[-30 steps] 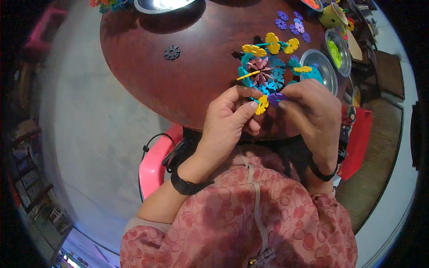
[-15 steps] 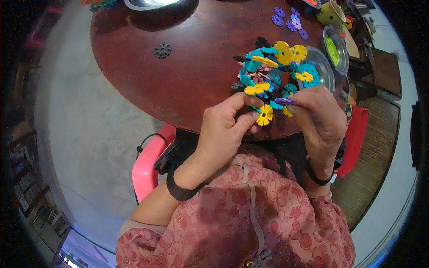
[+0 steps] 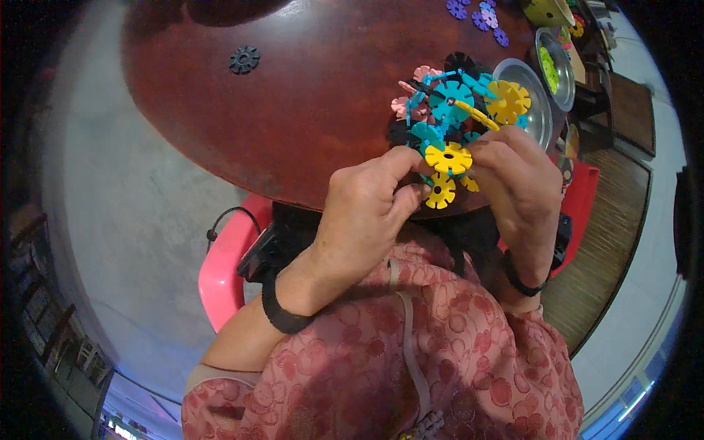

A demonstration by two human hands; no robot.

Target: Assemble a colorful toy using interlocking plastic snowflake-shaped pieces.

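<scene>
A cluster of interlocking notched plastic discs (image 3: 451, 103) in teal, yellow, black and pink is held just above the near right edge of the table. My left hand (image 3: 363, 209) pinches its near left side, thumb and forefinger beside two yellow discs (image 3: 458, 158). On the opposite side my right hand (image 3: 521, 176) has its fingers closed against the cluster, below a larger yellow disc (image 3: 506, 103). The purple disc seen earlier at my right fingertips is now hidden, so what exactly they grip cannot be made out.
One loose black disc (image 3: 244, 60) lies on the dark red round table (image 3: 315, 125). Several purple discs (image 3: 480, 20) lie at the far right. A metal bowl (image 3: 541, 95) stands behind the cluster, near another bowl (image 3: 567, 77) of green pieces. A pink chair (image 3: 220, 271) is at left.
The cluster has turned, bringing a teal disc and pink ones into view at its top. My right hand has closed in against it, and the purple disc has gone out of sight.
</scene>
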